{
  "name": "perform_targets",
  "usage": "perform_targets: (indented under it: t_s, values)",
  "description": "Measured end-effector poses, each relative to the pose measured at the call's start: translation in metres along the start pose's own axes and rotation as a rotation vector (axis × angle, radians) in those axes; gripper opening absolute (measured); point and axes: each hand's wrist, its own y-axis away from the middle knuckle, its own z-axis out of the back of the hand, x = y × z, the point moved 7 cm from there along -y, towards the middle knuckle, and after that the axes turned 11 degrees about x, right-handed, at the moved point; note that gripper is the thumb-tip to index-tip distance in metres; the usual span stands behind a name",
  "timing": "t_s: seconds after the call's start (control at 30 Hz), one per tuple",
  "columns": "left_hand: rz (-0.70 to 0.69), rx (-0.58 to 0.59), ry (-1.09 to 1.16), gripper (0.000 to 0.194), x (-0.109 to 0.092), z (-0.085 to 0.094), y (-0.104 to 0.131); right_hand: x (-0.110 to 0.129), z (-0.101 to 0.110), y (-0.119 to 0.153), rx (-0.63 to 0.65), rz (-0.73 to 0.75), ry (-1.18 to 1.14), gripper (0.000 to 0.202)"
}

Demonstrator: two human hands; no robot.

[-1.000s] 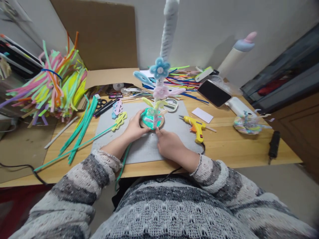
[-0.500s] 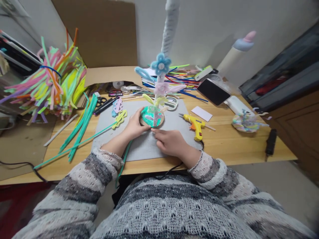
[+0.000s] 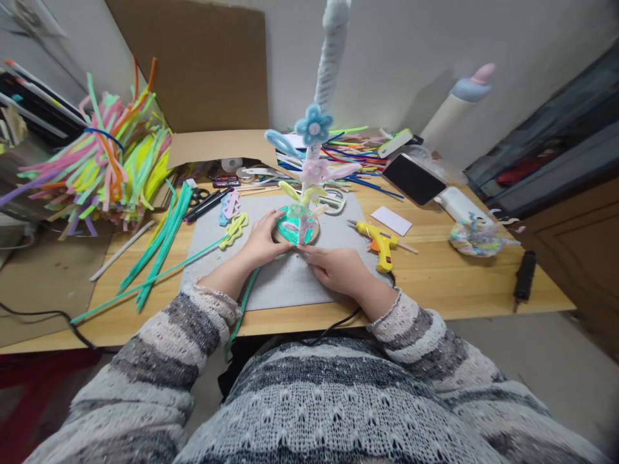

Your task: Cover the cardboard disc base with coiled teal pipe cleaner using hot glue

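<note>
A pipe-cleaner flower stand rises from a round base (image 3: 314, 232) on the grey mat. Green pipe cleaner (image 3: 285, 222) covers much of the base's top. Its upright stem (image 3: 325, 84) is wrapped in white and bears a blue flower (image 3: 314, 125), with pink and yellow pieces lower down. My left hand (image 3: 261, 243) is closed on the base's left edge. At the front rim, my right hand (image 3: 338, 269) has its fingers curled and its index fingertip against the base near the stem; whatever is under that fingertip is hidden. A green strand (image 3: 247, 293) hangs below my left wrist.
Right of the mat lie a yellow glue gun (image 3: 382, 245), a white card (image 3: 391, 220) and a phone (image 3: 414, 178). Green pipe cleaners (image 3: 157, 248) and a yellow zigzag piece (image 3: 235, 230) are to the left. A large pipe-cleaner bundle (image 3: 106, 161) stands far left.
My right hand has shifted slightly right, its index fingertip moving along the front rim toward the stem. My left hand keeps its hold, and the view has tilted a little.
</note>
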Motion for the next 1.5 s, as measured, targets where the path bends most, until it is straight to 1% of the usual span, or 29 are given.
perform_targets:
  t_s: [0.07, 0.17, 0.3, 0.5, 0.57, 0.63, 0.7, 0.73, 0.77, 0.8, 0.87, 0.93, 1.0, 1.07, 1.2, 1.27, 1.37, 1.43, 1.5]
  values:
    - [-0.027, 0.005, -0.014, 0.076, -0.003, 0.001, 0.000, -0.003, 0.000, 0.000, -0.028, -0.020, -0.047, 0.026]
    - [-0.018, -0.007, -0.023, 0.085, -0.005, 0.003, 0.001, -0.009, -0.001, -0.002, -0.055, -0.080, -0.105, 0.025]
    - [0.009, 0.001, -0.016, 0.094, -0.005, 0.002, 0.001, -0.011, -0.001, -0.005, -0.041, -0.151, -0.123, 0.030]
    - [0.010, 0.000, -0.023, 0.093, -0.005, 0.002, 0.001, -0.008, 0.000, -0.007, -0.015, -0.175, -0.100, 0.039]
    - [0.012, -0.003, -0.021, 0.093, -0.005, 0.002, 0.001, -0.009, -0.001, -0.006, -0.025, -0.171, -0.099, 0.040]
    - [0.023, -0.009, -0.018, 0.093, -0.005, 0.002, 0.001, -0.008, -0.003, -0.006, -0.037, -0.135, -0.112, 0.038]
    - [0.043, -0.010, -0.016, 0.094, -0.003, 0.001, 0.002, -0.006, -0.004, -0.005, -0.071, -0.038, -0.152, 0.032]
    - [0.054, -0.010, -0.015, 0.095, -0.002, 0.001, 0.003, -0.005, -0.003, -0.004, -0.115, 0.010, -0.190, 0.030]
    - [0.064, -0.010, -0.014, 0.096, -0.001, 0.001, 0.003, -0.007, -0.001, -0.003, -0.182, 0.038, -0.240, 0.028]
    - [0.073, -0.013, -0.012, 0.097, -0.001, 0.001, 0.003, -0.011, 0.002, -0.001, -0.267, 0.035, -0.298, 0.027]
    - [0.082, -0.018, -0.011, 0.098, 0.000, 0.001, 0.004, -0.027, 0.005, 0.003, -0.429, -0.066, -0.453, 0.024]
    - [0.081, -0.013, -0.017, 0.099, -0.001, 0.001, 0.004, -0.045, -0.001, 0.003, -0.510, -0.193, -0.663, 0.019]
    - [0.074, -0.001, -0.031, 0.100, -0.002, 0.002, 0.004, -0.056, -0.011, -0.003, -0.518, -0.249, -0.906, 0.020]
    - [0.060, 0.006, -0.041, 0.101, -0.003, 0.004, 0.003, -0.062, -0.020, -0.009, -0.506, -0.263, -1.135, 0.026]
    - [0.009, 0.016, -0.045, 0.098, -0.007, 0.005, 0.003, -0.060, -0.026, -0.016, -0.434, -0.256, -1.502, 0.038]
    - [0.009, -0.004, -0.089, 0.096, -0.010, 0.005, 0.005, -0.056, -0.024, -0.014, -0.411, -0.248, -1.616, 0.043]
    - [0.044, -0.047, -0.203, 0.096, -0.017, 0.003, 0.012, -0.053, -0.021, -0.012, -0.426, -0.257, -1.710, 0.044]
    - [0.090, -0.053, -0.248, 0.099, -0.022, 0.001, 0.020, -0.055, -0.021, -0.013, -0.463, -0.261, -1.760, 0.044]
    - [0.142, -0.030, -0.262, 0.105, -0.027, -0.003, 0.029, -0.058, -0.020, -0.016, -0.517, -0.231, -1.798, 0.045]
